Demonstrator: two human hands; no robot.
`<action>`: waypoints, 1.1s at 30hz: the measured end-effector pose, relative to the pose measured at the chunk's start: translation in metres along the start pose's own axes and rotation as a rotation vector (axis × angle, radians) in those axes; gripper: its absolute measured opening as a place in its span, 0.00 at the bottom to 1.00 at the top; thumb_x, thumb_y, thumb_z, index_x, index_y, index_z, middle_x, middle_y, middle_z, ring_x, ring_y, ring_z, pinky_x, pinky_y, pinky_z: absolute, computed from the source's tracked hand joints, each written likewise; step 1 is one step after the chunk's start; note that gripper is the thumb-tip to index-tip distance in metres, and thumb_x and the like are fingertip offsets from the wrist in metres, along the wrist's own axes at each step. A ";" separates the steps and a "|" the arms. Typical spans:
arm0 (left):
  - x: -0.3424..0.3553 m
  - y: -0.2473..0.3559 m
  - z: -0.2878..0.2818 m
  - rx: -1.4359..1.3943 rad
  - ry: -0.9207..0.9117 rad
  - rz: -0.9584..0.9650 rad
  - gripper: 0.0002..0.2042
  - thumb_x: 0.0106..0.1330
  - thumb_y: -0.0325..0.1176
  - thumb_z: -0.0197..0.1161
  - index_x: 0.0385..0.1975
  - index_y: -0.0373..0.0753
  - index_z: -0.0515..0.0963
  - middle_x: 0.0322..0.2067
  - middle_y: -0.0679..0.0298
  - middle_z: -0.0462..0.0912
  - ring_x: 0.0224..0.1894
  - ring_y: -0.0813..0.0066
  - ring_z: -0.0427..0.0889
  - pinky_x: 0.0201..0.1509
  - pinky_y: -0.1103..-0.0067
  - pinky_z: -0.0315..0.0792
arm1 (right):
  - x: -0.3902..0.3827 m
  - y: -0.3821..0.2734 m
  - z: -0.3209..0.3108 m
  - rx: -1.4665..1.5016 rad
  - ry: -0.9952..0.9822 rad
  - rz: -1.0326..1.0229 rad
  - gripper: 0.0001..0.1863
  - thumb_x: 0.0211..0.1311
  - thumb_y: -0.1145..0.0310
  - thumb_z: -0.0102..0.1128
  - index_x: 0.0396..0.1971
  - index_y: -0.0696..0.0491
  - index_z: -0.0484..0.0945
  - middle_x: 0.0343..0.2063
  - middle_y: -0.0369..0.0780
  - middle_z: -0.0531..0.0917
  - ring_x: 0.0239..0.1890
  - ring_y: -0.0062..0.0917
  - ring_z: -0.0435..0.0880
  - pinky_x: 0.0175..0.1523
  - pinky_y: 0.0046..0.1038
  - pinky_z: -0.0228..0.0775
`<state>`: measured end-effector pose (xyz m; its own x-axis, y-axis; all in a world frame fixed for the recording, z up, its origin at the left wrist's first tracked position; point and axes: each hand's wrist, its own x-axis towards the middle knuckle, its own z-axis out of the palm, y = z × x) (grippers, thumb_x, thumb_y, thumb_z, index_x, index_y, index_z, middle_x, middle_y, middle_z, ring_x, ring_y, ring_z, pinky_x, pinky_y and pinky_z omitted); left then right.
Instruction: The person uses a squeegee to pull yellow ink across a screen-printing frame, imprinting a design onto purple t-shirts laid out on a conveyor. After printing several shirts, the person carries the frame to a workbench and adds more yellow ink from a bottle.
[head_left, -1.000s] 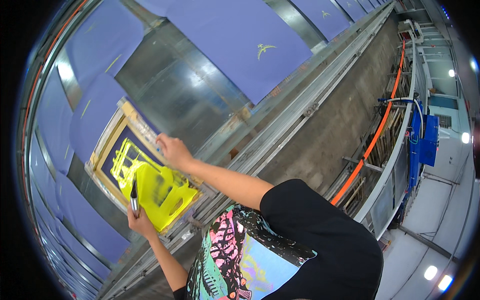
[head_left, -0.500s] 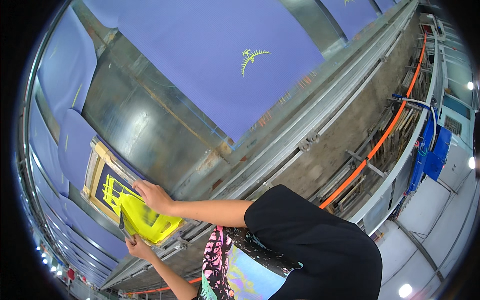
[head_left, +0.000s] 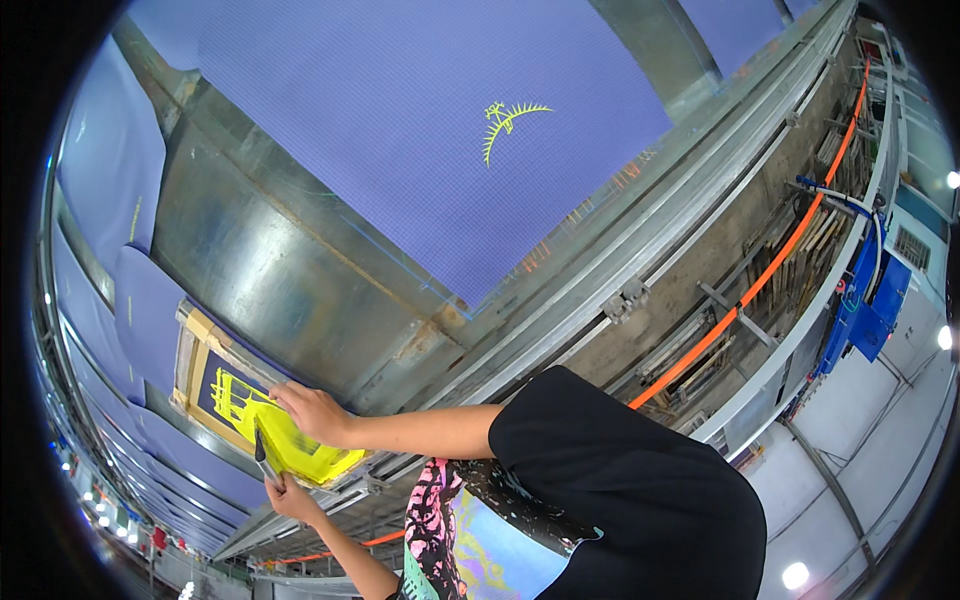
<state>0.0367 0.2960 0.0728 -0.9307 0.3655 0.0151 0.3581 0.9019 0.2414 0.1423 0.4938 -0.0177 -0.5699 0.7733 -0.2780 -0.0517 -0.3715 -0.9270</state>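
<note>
A wooden printing screen frame (head_left: 200, 345) with a dark mesh, a yellow design and a pool of yellow ink (head_left: 300, 450) lies on a purple fabric panel at the lower left of the long table. My right hand (head_left: 312, 412) reaches far out and grips the frame's near edge beside the ink. My left hand (head_left: 290, 495) is just below it, closed on the handle of a squeegee (head_left: 263, 455) whose blade stands in the ink.
A large purple fabric panel (head_left: 400, 170) with a small yellow print (head_left: 505, 120) covers the metal table (head_left: 260, 270) beside the frame. More purple panels run along the left. Metal rails (head_left: 620, 270) edge the table, with an orange pipe (head_left: 760, 280) and blue equipment (head_left: 875, 300) at right.
The frame and both hands have shifted toward the lower left of the view. The printed purple panel now fills the middle. Both hands keep their hold.
</note>
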 end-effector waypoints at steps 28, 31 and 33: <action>-0.053 -0.361 -0.083 -0.391 0.050 0.457 0.22 0.51 0.22 0.68 0.48 0.48 0.86 0.46 0.63 0.89 0.46 0.61 0.87 0.49 0.71 0.80 | -0.201 0.092 0.171 -0.731 0.102 -0.330 0.14 0.77 0.61 0.50 0.46 0.55 0.81 0.24 0.50 0.83 0.26 0.39 0.85 0.36 0.41 0.72; -0.070 -0.386 -0.078 -0.375 0.103 0.547 0.21 0.51 0.24 0.70 0.47 0.49 0.87 0.46 0.67 0.89 0.44 0.65 0.87 0.48 0.71 0.79 | -0.227 0.114 0.168 -0.754 0.123 -0.325 0.14 0.77 0.61 0.52 0.45 0.55 0.81 0.21 0.47 0.82 0.24 0.30 0.82 0.34 0.37 0.72; -0.066 -0.387 -0.080 -0.353 0.123 0.568 0.20 0.52 0.23 0.69 0.47 0.49 0.87 0.47 0.68 0.89 0.46 0.66 0.87 0.49 0.71 0.79 | -0.225 0.111 0.173 -0.761 0.140 -0.324 0.13 0.76 0.62 0.52 0.45 0.54 0.81 0.22 0.47 0.83 0.25 0.34 0.83 0.35 0.39 0.72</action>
<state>-0.0464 -0.0958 0.0558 -0.6145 0.7127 0.3382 0.7675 0.4409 0.4654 0.1223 0.1898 -0.0146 -0.5122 0.8574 0.0491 0.4011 0.2894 -0.8691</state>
